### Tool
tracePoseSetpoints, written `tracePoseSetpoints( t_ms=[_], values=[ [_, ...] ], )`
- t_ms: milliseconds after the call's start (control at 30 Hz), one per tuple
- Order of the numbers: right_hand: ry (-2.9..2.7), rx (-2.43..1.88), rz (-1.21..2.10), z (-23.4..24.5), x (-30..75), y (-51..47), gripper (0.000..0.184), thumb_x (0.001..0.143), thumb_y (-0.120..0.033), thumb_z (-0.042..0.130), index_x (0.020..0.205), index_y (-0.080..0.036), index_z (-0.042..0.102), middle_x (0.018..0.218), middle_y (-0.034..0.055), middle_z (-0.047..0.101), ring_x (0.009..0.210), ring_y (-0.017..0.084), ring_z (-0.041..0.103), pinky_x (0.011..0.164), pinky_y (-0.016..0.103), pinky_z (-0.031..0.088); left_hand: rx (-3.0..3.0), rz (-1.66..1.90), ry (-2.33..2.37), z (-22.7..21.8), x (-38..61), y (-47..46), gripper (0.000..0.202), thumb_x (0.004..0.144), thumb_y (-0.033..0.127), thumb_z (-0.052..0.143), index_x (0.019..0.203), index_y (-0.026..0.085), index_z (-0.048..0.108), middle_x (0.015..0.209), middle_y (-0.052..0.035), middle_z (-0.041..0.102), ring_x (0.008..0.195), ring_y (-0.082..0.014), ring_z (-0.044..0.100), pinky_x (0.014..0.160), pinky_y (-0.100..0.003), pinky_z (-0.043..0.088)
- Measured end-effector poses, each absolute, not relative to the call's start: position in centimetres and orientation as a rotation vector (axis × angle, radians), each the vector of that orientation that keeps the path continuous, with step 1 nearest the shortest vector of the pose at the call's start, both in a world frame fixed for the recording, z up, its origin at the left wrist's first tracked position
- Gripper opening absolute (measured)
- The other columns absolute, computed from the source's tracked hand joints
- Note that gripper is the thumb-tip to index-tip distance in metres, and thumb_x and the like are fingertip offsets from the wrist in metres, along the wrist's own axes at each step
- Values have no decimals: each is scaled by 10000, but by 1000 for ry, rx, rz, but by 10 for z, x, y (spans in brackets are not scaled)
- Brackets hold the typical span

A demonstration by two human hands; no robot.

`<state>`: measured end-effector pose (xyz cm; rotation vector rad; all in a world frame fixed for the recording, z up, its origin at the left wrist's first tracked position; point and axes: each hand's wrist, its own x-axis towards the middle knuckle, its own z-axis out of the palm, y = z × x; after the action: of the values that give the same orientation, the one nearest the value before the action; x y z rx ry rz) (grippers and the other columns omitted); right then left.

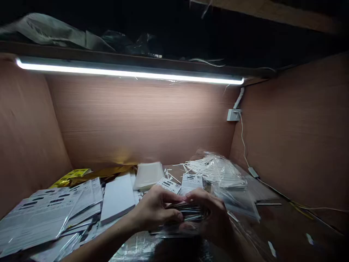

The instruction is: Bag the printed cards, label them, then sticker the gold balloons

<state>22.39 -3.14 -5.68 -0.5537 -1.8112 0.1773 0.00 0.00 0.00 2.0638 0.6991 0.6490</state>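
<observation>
My left hand [156, 208] and my right hand [214, 215] are closed around opposite sides of a stack of thin packets [192, 211] with shiny edges. Thumbs press the near side while the fingers meet at the top. What the packets contain cannot be made out. Just beyond my fingertips lie two white printed cards, one on the left [169, 185] and one on the right [191, 181]. Under my wrists is a spread of clear plastic packaging [135, 247]. To the left of my left hand rests a thick stack of blank white cards [117, 196].
Printed packets [40, 218] pile up at the left, with yellow foil packaging [73, 176] behind. Clear sleeves [149, 174] are stacked at the back. White sticks [218, 169] lie under plastic at the right. A cable [275, 193] runs along the right wall below a lit tube [131, 72].
</observation>
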Motion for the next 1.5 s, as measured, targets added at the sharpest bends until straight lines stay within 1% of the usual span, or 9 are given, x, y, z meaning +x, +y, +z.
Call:
tracePoseSetpoints(
  t_ms=[167,300,467,733,967,1100,1267,1400,1500],
  values=[
    [-2078,-647,103,-55,244,-21,735,743,-436,928,1365,-251,583,1224,73,730,1081,269,720,907,368,599,2088,743,773,-14,9,6,168,774,239,820,908,149,866,783,-10,789,751,-200,684,676,-243,508],
    [-2105,-637,48,-57,257,-8,388,871,-203,754,1246,-249,668,1150,58,778,1028,254,755,898,380,617,2009,733,757,-13,7,12,296,787,311,863,1042,160,866,945,-65,852,886,-270,768,782,-308,587],
    [-2000,-586,-46,-66,256,-3,305,909,-134,712,1190,-248,678,1112,57,791,1002,248,763,886,384,621,1926,851,699,-7,4,15,338,718,318,937,1029,207,868,1122,-97,828,1184,-342,750,1086,-433,557],
    [-1937,-577,-141,-66,237,-14,239,917,-58,686,1099,-210,655,1017,39,775,919,214,729,837,363,586,1802,1125,836,-23,10,16,216,555,246,1015,695,208,855,799,-85,851,890,-344,829,823,-390,675],
    [-1922,-515,-271,-67,241,-9,241,970,-60,607,1174,-184,637,1109,88,783,1063,251,734,930,427,562,1791,869,748,-5,-2,23,372,650,362,982,953,175,873,1296,-199,753,1378,-400,610,1080,-514,578],
    [-1935,-508,-435,-53,239,-22,227,990,-44,539,1158,-151,648,1098,118,792,1052,252,753,935,437,568,1731,915,734,-10,0,27,402,668,372,969,996,161,870,1302,-210,739,1420,-396,565,1179,-539,484],
    [-1972,-495,-517,-41,238,-34,247,1004,-16,514,1170,-132,655,1123,136,792,1111,241,746,966,426,566,1688,873,729,-7,-3,29,559,512,282,1035,1029,162,861,1362,-207,698,1399,-422,577,1186,-514,488],
    [-1985,-503,-526,-43,237,-35,220,1017,-37,519,1172,-112,656,1134,155,788,1122,243,738,992,427,550,1817,973,749,-2,-2,16,342,707,236,920,1039,174,863,1303,-173,749,1335,-363,653,1147,-455,541],
    [-1944,-496,-533,-46,233,-35,232,1012,-38,511,1189,-101,647,1088,148,792,1106,246,742,990,415,546,1915,1059,797,-3,2,6,270,732,256,905,989,179,874,1178,-158,809,1199,-352,744,1043,-433,625]
  ],
)
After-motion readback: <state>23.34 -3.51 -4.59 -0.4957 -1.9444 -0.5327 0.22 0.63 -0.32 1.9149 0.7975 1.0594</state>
